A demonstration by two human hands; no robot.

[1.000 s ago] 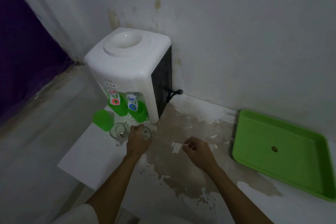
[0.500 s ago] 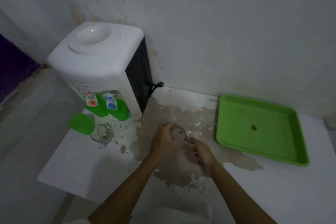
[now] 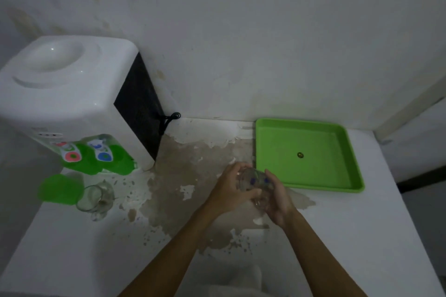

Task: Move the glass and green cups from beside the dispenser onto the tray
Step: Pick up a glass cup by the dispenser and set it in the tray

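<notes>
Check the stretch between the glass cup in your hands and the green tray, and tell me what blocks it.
Nothing visible does. The glass cup is held by the left hand and right hand just off the green tray's near-left corner, with only bare, peeling counter between. The tray holds just a small dark spot.

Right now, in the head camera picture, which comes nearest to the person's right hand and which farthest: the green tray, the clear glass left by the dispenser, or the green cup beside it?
From the right hand:
1. Green tray, just to its right and behind.
2. Clear glass, far off to the left, in front of the dispenser.
3. Green cup, farthest, left of that glass.
</notes>
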